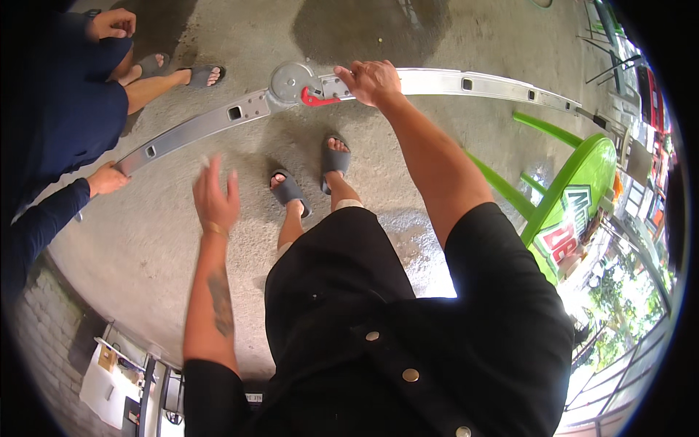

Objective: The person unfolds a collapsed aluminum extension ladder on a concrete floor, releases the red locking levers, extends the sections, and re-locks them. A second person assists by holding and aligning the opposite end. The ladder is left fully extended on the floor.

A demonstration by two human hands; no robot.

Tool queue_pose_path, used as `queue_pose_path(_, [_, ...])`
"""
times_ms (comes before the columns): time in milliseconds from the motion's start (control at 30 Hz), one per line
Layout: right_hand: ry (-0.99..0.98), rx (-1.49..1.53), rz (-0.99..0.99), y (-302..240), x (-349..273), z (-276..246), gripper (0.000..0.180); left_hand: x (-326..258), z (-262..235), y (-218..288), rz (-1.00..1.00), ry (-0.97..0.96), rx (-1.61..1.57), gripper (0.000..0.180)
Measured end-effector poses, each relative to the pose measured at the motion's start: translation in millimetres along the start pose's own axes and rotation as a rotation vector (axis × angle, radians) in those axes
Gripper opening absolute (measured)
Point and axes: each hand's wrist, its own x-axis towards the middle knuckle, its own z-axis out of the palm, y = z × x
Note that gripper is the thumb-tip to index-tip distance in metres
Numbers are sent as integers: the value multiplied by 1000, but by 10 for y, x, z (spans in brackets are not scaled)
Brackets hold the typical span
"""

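Note:
A silver metal folding ladder (429, 82) crosses in front of me, its side rail bent at a round grey hinge (291, 82) with a red lever (318, 98). My right hand (373, 81) grips the rail just right of that hinge, thumb toward the lever. My left hand (216, 195) hangs in the air below the ladder's left section, touching nothing, its fingers spread and slightly blurred. At the left end of the ladder, a co-worker's hand (107, 179) in a dark blue sleeve holds the rail.
A co-worker in dark blue clothes (80, 124) stands at the left. To my right is a round green plastic table (582, 171) with its legs toward the ladder. Damp patches (364, 33) darken the concrete floor (145, 240). A white appliance-like box (102, 390) stands at the lower left.

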Motion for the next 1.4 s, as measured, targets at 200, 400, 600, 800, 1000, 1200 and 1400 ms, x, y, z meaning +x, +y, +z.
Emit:
queue_pose_path(200, [137, 26, 7, -30, -75, 158, 70, 1596, 759, -280, -29, -86, -26, 57])
queue_pose_path(400, [185, 64, 25, -7, -85, 203, 60, 1508, 1050, -364, -180, -195, 114, 41])
queue_pose_path(600, [181, 7, 9, 22, -101, 167, 56, 1493, 1116, -398, -115, -84, 128, 36])
queue_pose_path(800, [148, 40, -5, -95, -18, 127, 55, 1485, 1089, -468, -102, -95, 123, 29])
queue_pose_path(1000, [108, 58, 16, 33, -65, 49, 54, 1477, 1136, -393, -62, -56, 88, 27])
queue_pose_path(1200, [165, 98, 5, 18, 7, 129, 47, 1484, 1116, -432, -43, -66, 64, 27])
queue_pose_path(1400, [23, 137, 23, 65, 6, 58, 48, 1504, 1106, -392, -50, -63, 50, 27])
